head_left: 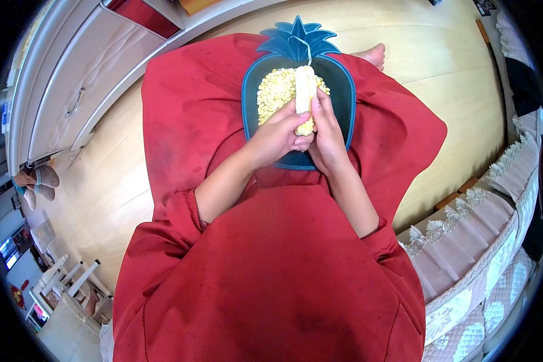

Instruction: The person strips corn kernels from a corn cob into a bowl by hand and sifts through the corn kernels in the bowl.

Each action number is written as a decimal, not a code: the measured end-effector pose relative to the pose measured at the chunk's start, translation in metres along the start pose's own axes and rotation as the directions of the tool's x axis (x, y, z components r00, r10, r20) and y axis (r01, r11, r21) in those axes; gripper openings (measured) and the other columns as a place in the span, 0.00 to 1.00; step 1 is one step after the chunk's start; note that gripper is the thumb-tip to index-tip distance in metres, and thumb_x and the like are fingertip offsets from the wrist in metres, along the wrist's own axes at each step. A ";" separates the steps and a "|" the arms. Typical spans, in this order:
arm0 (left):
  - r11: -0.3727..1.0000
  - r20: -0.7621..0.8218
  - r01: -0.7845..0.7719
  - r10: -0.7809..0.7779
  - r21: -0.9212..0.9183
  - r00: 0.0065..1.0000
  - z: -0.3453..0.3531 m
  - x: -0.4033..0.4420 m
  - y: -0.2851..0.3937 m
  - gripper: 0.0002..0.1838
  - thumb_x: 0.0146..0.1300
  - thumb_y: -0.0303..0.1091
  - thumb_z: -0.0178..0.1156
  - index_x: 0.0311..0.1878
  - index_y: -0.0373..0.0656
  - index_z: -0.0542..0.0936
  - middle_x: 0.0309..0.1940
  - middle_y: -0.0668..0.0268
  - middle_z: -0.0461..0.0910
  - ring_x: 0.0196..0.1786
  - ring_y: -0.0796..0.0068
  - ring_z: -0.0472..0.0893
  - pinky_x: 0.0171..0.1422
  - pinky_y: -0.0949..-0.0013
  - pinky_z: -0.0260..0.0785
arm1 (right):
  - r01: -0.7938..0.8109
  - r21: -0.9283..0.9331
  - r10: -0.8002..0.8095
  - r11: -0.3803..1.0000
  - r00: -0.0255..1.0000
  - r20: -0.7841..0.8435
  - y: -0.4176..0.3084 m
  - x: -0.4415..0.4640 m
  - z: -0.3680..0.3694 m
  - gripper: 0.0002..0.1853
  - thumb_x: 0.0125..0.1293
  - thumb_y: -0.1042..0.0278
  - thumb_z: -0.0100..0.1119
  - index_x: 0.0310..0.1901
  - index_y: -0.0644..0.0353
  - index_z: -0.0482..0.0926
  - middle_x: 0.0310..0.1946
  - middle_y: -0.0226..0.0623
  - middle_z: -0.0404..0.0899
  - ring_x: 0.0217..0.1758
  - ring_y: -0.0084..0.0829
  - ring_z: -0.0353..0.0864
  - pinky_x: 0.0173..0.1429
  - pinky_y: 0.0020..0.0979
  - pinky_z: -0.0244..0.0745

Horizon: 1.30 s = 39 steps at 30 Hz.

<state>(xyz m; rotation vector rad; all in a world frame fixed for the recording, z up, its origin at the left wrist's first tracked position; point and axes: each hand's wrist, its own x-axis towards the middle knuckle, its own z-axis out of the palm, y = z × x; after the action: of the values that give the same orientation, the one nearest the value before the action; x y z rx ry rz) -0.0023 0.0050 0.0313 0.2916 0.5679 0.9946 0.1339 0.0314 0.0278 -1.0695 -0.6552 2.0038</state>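
Observation:
An ear of corn (303, 90) is held upright over a dark teal pineapple-shaped tray (346, 102). Much of the cob is stripped pale, while yellow kernels remain along its right side and lower end. My left hand (276, 136) is wrapped round the lower part from the left, thumb across the front. From the right, my right hand (327, 130) grips the cob with fingers along its side. Loose corn kernels (276, 93) lie heaped in the tray, mostly to the left of the cob. A pale strand trails from the cob's top over the tray's leaf-shaped end.
The tray rests on red cloth (193, 102) over my lap. A bare foot (375, 56) shows beyond it on the pale floor (428, 54). A white cabinet (84, 72) stands at left, a lace-trimmed sofa (464, 241) at right, and a white chair (72, 301) at lower left.

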 end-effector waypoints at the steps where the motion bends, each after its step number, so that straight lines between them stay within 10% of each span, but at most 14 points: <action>1: 1.000 0.025 -0.015 0.015 0.012 1.000 -0.004 0.001 -0.003 0.26 0.82 0.36 0.47 0.79 0.48 0.59 0.44 0.69 0.72 0.33 0.79 0.66 0.36 0.75 0.58 | 0.004 0.018 -0.004 1.000 1.000 -0.017 0.000 0.000 0.002 0.29 0.84 0.52 0.46 0.78 0.54 0.56 0.62 0.38 0.74 0.53 0.27 0.82 0.43 0.26 0.83; 8: 0.988 -0.031 -0.053 0.058 0.143 0.998 -0.009 0.001 -0.007 0.19 0.84 0.40 0.45 0.72 0.46 0.65 0.37 0.70 0.71 0.29 0.82 0.64 0.30 0.76 0.55 | -0.040 0.091 0.034 0.995 0.997 0.062 0.001 -0.003 -0.001 0.31 0.84 0.52 0.45 0.81 0.49 0.50 0.64 0.41 0.71 0.47 0.30 0.85 0.34 0.34 0.87; 17: 0.995 -0.198 -0.057 0.073 0.085 0.977 -0.004 0.006 -0.008 0.24 0.84 0.46 0.42 0.75 0.45 0.64 0.45 0.67 0.75 0.32 0.80 0.66 0.34 0.74 0.60 | 0.065 0.001 -0.065 0.998 0.996 0.061 0.006 0.002 0.000 0.31 0.85 0.53 0.42 0.82 0.47 0.47 0.69 0.45 0.71 0.66 0.39 0.79 0.55 0.41 0.85; 21: 0.963 0.279 -0.054 0.130 -0.264 0.951 -0.030 0.011 -0.007 0.30 0.81 0.43 0.44 0.82 0.47 0.58 0.59 0.66 0.75 0.44 0.79 0.73 0.45 0.69 0.69 | 0.017 0.027 -0.018 1.000 0.997 0.072 -0.006 -0.005 0.007 0.30 0.86 0.53 0.39 0.82 0.48 0.47 0.70 0.49 0.72 0.69 0.41 0.77 0.58 0.42 0.85; 24: 0.985 0.073 -0.101 0.091 0.139 0.993 -0.020 0.002 -0.007 0.33 0.78 0.38 0.47 0.83 0.47 0.55 0.62 0.65 0.74 0.47 0.77 0.75 0.49 0.68 0.72 | 0.032 0.025 -0.035 0.999 0.994 0.107 -0.008 -0.005 0.008 0.29 0.86 0.53 0.38 0.82 0.49 0.47 0.69 0.51 0.73 0.68 0.41 0.79 0.58 0.42 0.85; 32: 0.941 -0.136 -0.073 0.124 0.331 0.983 0.007 -0.004 -0.006 0.31 0.81 0.35 0.46 0.84 0.47 0.53 0.52 0.69 0.75 0.38 0.82 0.71 0.39 0.76 0.67 | -0.005 0.054 -0.002 0.999 0.990 0.138 -0.008 -0.005 0.004 0.28 0.87 0.53 0.35 0.81 0.52 0.49 0.66 0.52 0.75 0.62 0.40 0.82 0.54 0.41 0.87; 39: 0.926 -0.155 -0.108 0.174 0.363 0.972 0.005 -0.002 -0.010 0.25 0.84 0.39 0.44 0.80 0.45 0.60 0.38 0.72 0.73 0.30 0.86 0.65 0.33 0.80 0.59 | -0.010 0.088 0.006 0.996 0.999 0.039 0.002 -0.002 0.000 0.33 0.85 0.53 0.44 0.83 0.50 0.46 0.59 0.40 0.76 0.37 0.30 0.84 0.33 0.31 0.85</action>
<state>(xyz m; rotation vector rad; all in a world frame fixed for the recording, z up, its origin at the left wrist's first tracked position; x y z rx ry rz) 0.0068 -0.0015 0.0317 0.5697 0.9089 1.0639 0.1336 0.0287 0.0272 -0.9849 -0.5771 2.0453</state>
